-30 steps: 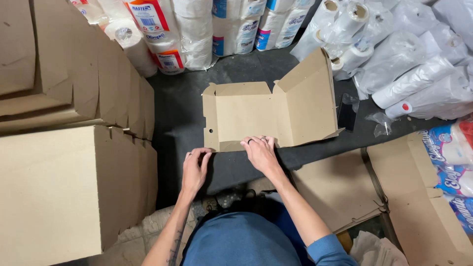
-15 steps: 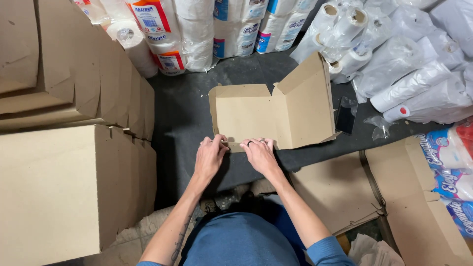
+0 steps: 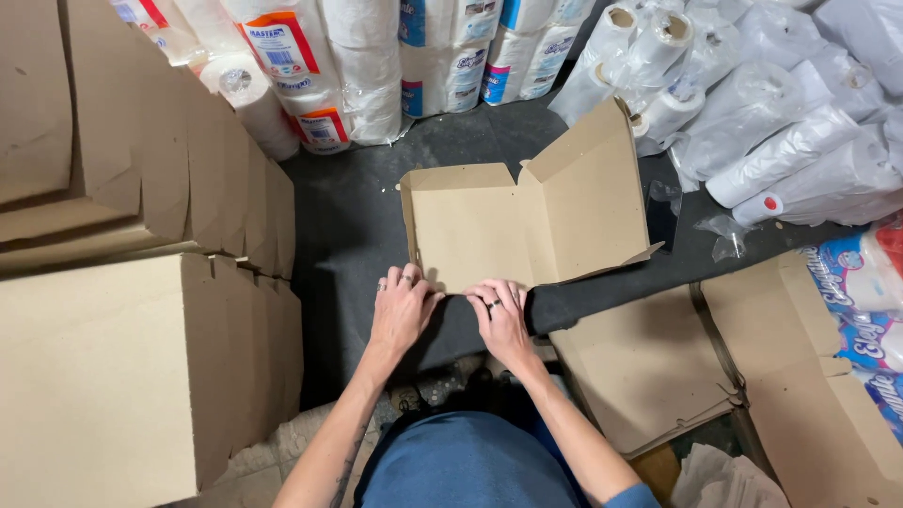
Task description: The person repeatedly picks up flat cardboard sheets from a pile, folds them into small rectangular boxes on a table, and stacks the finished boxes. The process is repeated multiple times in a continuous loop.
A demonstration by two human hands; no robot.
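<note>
Fingers of left hand (image 3: 403, 310) and right hand (image 3: 500, 315) are bent, pressed on near edge of half-folded cardboard box (image 3: 522, 221), nothing gripped; box is set on dark floor mat (image 3: 353, 216).

Your open lane is the dark floor (image 3: 348, 226) left of the box (image 3: 489, 230). Stacked cartons (image 3: 141, 282) wall the left; rolls (image 3: 771, 122) crowd the right.

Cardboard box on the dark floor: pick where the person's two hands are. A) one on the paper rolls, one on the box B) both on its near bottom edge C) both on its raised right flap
B: the left hand and right hand both press the near edge of the cardboard box.
</note>
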